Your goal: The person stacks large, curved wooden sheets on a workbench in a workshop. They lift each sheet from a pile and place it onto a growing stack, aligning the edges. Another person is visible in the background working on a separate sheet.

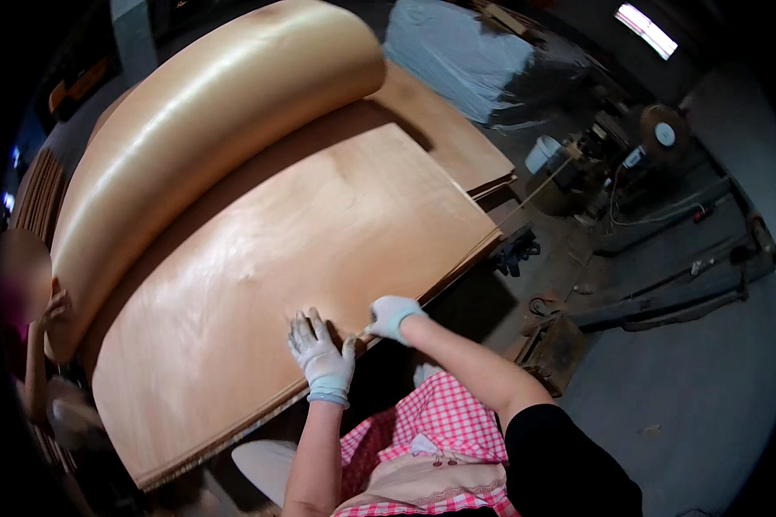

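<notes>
A wide stack of thin wood veneer sheets (267,250) lies before me, its near edge running from lower left to upper right. My left hand (323,355), in a pale work glove, rests on the top sheet close to that edge, fingers stretched out. Just to its right, my right hand (395,317), gloved too, is closed at the sheet's edge. Something small and light brown shows by its fingertips, but I cannot make out what it is. Beyond the stack, a large veneer sheet (224,112) arches over in a broad curl.
At the far left another person's hand (56,306) touches the curled sheet's end. More sheets (448,133) lie behind on the right. Plastic-wrapped goods (457,60) stand at the back. To the right are a white bucket (541,153), machinery (655,133) and a wooden box (553,351).
</notes>
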`<act>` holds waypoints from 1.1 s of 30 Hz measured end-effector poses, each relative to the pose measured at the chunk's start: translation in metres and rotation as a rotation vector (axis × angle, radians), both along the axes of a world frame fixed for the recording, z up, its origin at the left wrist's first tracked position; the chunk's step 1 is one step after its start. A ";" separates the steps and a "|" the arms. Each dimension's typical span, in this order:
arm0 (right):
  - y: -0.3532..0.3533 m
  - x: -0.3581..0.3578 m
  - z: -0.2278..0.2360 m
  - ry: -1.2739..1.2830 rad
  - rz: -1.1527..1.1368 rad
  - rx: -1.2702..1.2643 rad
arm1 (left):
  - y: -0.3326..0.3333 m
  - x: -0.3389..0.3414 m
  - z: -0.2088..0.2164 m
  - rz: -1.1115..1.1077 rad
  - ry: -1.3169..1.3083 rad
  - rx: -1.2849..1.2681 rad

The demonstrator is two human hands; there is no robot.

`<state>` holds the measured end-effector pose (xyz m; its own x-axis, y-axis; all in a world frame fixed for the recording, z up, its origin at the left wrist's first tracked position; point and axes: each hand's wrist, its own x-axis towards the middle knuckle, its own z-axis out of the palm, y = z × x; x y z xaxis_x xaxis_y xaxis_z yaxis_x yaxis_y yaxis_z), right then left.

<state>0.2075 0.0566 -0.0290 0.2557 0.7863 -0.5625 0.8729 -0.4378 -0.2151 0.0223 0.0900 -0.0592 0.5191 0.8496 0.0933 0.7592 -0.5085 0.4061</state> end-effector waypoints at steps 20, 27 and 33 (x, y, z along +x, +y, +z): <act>-0.102 0.341 -0.035 -0.249 -0.770 0.185 | -0.004 0.004 -0.005 0.037 0.125 -0.068; -0.116 0.215 -0.025 0.060 -0.755 0.939 | -0.005 -0.008 0.000 0.073 -0.027 0.015; -0.121 -0.002 0.008 0.594 -0.433 0.788 | -0.062 -0.029 0.041 -0.211 -0.430 -0.025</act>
